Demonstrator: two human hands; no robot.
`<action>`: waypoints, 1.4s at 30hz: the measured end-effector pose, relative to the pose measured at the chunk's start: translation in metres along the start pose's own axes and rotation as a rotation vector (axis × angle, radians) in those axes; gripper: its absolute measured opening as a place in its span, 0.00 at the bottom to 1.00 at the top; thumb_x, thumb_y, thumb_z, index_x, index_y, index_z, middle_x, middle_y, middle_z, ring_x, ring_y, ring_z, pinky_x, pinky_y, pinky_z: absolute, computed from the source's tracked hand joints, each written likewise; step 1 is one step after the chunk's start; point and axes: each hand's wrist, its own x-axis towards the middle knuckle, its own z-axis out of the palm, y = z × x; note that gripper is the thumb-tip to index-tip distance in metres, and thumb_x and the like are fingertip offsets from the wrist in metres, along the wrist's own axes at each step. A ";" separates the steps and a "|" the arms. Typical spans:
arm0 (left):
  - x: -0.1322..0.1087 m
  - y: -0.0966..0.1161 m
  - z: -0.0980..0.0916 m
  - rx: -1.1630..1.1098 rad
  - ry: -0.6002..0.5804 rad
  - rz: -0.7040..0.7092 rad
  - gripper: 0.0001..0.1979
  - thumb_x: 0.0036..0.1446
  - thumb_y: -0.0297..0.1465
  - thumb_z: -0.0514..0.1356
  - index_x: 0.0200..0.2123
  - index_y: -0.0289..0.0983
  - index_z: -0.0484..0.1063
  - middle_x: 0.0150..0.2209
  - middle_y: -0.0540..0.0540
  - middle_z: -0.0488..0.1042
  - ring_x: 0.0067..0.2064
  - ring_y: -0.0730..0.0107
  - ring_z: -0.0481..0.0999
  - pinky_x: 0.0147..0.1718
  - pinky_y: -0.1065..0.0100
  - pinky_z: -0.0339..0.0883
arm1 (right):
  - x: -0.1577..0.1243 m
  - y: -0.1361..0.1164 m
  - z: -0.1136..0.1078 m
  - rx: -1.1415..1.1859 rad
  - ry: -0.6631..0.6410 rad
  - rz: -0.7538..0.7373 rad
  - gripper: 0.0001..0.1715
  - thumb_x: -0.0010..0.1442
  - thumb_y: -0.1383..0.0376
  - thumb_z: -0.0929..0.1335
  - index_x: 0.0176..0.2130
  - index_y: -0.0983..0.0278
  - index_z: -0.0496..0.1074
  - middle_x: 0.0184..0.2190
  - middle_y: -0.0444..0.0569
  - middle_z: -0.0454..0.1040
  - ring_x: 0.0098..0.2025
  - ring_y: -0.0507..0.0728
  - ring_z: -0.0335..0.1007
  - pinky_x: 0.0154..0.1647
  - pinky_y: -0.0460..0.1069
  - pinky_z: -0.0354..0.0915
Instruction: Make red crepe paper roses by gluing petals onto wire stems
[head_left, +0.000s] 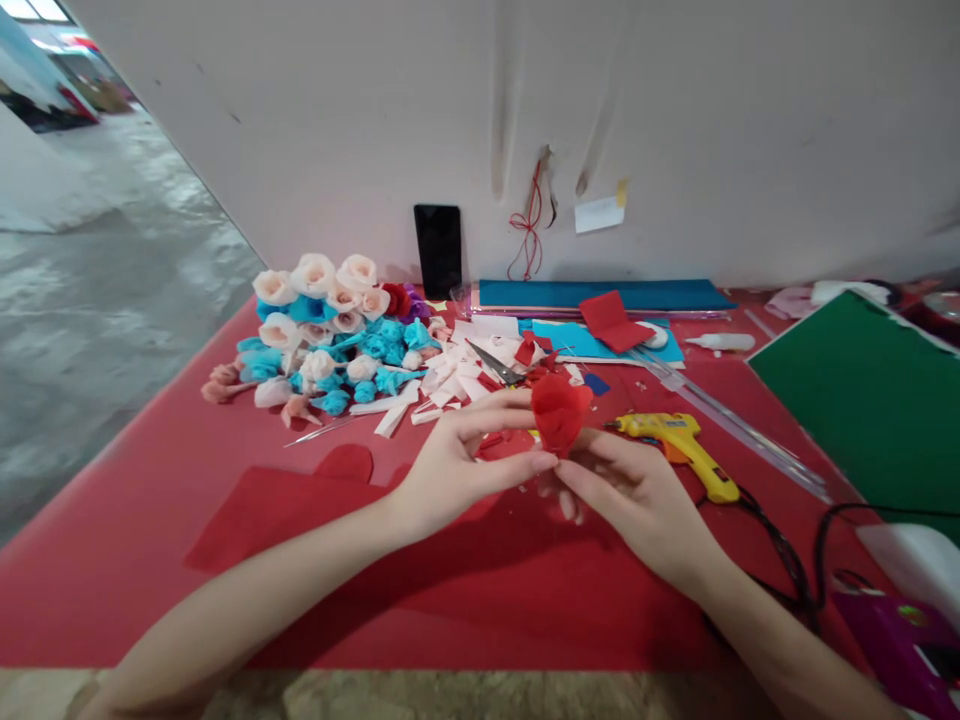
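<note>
My left hand (457,462) and my right hand (628,490) meet over the red table cover (150,560), both pinching a red crepe-paper flower (559,412) that stands between the fingertips. The left thumb and forefinger close round the flower from the left. The right fingers grip its base from below and the right. Red paper sheets (277,510) lie flat under my left forearm.
A pile of pink, white and blue paper roses (330,330) lies at the back left, with white paper scraps and scissors (496,364) beside it. A yellow glue gun (679,445) with its black cord lies right of my hands. Green sheet (870,400), blue sheets (600,294), black phone (438,250) against the wall.
</note>
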 end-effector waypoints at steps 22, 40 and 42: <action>-0.007 0.006 -0.009 0.407 -0.087 0.501 0.13 0.46 0.21 0.63 0.36 0.39 0.75 0.41 0.45 0.72 0.42 0.68 0.71 0.45 0.63 0.64 | 0.000 0.009 -0.004 -0.419 -0.071 -0.483 0.20 0.58 0.74 0.62 0.48 0.59 0.66 0.45 0.46 0.69 0.47 0.51 0.66 0.43 0.42 0.64; -0.008 -0.007 -0.005 0.178 -0.102 0.243 0.13 0.43 0.25 0.66 0.27 0.36 0.61 0.39 0.47 0.68 0.42 0.72 0.69 0.43 0.70 0.65 | 0.009 0.016 0.003 -0.504 -0.030 -0.455 0.06 0.58 0.67 0.64 0.37 0.66 0.69 0.30 0.47 0.70 0.31 0.50 0.67 0.30 0.42 0.62; -0.008 -0.007 -0.005 0.174 -0.106 0.229 0.15 0.42 0.24 0.66 0.27 0.36 0.60 0.39 0.47 0.67 0.42 0.71 0.69 0.42 0.70 0.65 | 0.009 0.016 0.003 -0.501 -0.020 -0.455 0.06 0.58 0.68 0.63 0.36 0.65 0.69 0.31 0.48 0.72 0.33 0.51 0.68 0.31 0.43 0.63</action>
